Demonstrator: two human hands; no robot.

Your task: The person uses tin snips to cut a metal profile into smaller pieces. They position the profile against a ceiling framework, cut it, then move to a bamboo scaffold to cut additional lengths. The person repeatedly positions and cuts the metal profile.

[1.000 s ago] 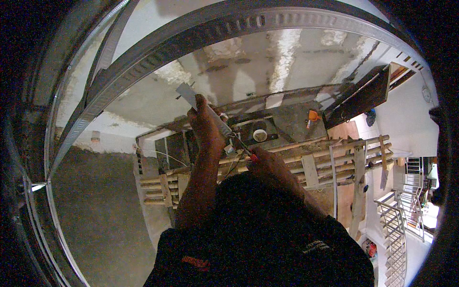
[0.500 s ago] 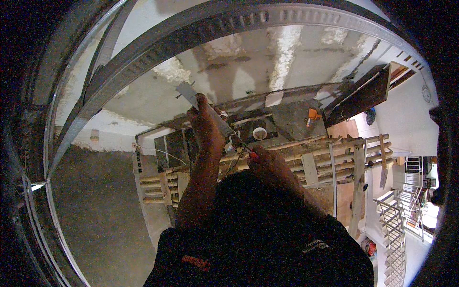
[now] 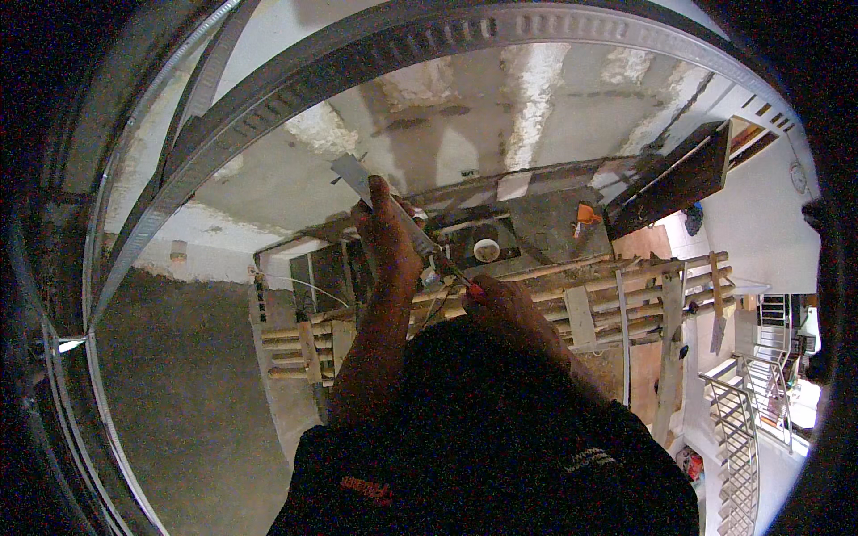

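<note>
From my feed, the work looks midway, unfinished: the metal strip (image 3: pixel 351 174), at eleven o'clock, lies clasped in the left hand's (image 3: pixel 391 239) closed fingers; at four, the right hand (image 3: pixel 508 311) curls tightly round a red-handled tool (image 3: pixel 476 290). Against half a second ago, both grips match; the overhead channel (image 3: pixel 429 49) sits slightly higher.

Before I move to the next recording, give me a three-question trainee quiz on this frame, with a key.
1. Which hand grips the flat grey metal strip?
2. True or false: the other hand is empty.
3. Which lies furthest right in the picture? a) white round container b) orange object c) metal strip

Key: 1. The left hand. 2. False; the right hand grips a red-handled tool. 3. b.
</note>
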